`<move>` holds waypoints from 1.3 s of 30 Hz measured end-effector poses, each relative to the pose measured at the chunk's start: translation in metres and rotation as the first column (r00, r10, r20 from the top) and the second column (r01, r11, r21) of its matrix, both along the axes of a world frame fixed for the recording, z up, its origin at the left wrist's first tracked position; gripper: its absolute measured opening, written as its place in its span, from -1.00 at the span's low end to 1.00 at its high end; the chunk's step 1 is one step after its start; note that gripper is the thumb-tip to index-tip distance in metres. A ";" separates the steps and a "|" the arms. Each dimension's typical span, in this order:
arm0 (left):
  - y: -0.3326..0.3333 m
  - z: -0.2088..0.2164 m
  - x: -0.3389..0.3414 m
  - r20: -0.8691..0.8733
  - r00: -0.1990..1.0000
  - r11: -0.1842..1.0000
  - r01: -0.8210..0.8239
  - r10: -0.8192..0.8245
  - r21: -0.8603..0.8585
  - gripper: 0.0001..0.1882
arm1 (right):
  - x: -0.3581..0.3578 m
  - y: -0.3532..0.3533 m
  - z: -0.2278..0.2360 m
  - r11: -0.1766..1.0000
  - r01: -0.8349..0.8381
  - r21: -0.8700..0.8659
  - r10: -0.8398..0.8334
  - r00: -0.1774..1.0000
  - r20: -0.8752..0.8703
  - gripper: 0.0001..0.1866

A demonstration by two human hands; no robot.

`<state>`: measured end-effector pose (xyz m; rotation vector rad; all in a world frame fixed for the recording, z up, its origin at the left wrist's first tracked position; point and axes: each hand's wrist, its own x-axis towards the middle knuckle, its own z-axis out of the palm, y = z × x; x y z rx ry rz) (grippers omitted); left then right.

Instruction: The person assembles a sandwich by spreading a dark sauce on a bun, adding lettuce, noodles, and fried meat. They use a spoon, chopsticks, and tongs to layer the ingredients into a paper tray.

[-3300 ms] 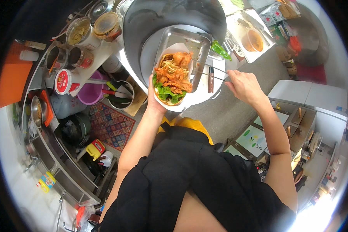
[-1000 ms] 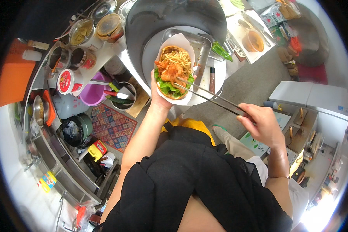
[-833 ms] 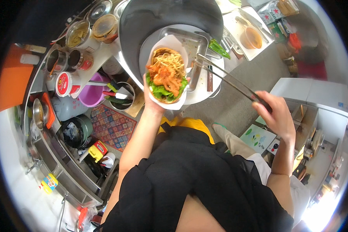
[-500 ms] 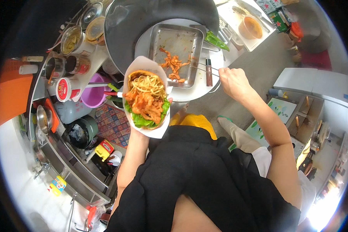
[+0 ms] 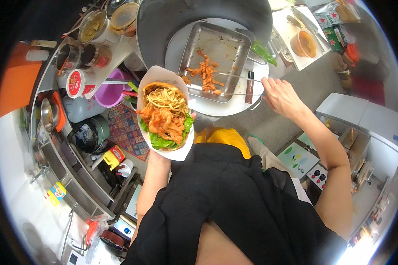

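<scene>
My left hand (image 5: 160,161) is closed round a white paper sleeve (image 5: 181,152) from below. In the sleeve lies an opened bun with lettuce (image 5: 158,140), sauced orange-brown meat (image 5: 166,125) and shredded noodle-like strips (image 5: 167,100). My right hand (image 5: 282,96) grips thin metal tongs (image 5: 245,93), whose two prongs stand apart over a steel tray (image 5: 239,53). Between and near the prong tips is a small pile of meat strips (image 5: 205,73). Most of my left fingers are hidden under the sleeve.
The tray rests on a round white board (image 5: 199,106) by a large dark wok-like pan (image 5: 159,31). A dark tube (image 5: 250,84) lies beside it, a green pepper (image 5: 264,54) behind. Jars and pots crowd the left counter; a purple basin (image 5: 108,95) sits below.
The tongs' prongs have spread wider and reach further over the meat. The view has shifted, so the tray and wok now appear further right; the filled bun stays in my left hand.
</scene>
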<state>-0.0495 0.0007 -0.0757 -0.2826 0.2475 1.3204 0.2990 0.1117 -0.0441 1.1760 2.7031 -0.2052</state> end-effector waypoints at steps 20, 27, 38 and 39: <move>0.013 -0.017 0.030 0.067 0.993 0.991 0.096 -0.102 0.089 -0.21 | -0.007 0.023 -0.031 0.992 0.038 -0.124 -0.069 0.965 -0.254 -0.83; 0.029 -0.022 0.034 0.086 0.982 0.979 0.155 -0.167 0.129 -0.27 | 0.000 0.010 -0.034 0.996 0.086 -0.036 -0.092 0.967 -0.236 -0.69; 0.021 -0.009 0.014 -0.078 0.987 0.990 0.141 -0.142 -0.016 -0.25 | -0.009 -0.001 -0.046 0.975 0.077 -0.208 -0.117 0.975 -0.189 -0.67; 0.020 -0.009 0.014 -0.032 0.990 0.990 0.140 -0.140 -0.003 -0.25 | -0.009 -0.005 -0.045 0.978 0.068 -0.197 -0.106 0.976 -0.191 -0.67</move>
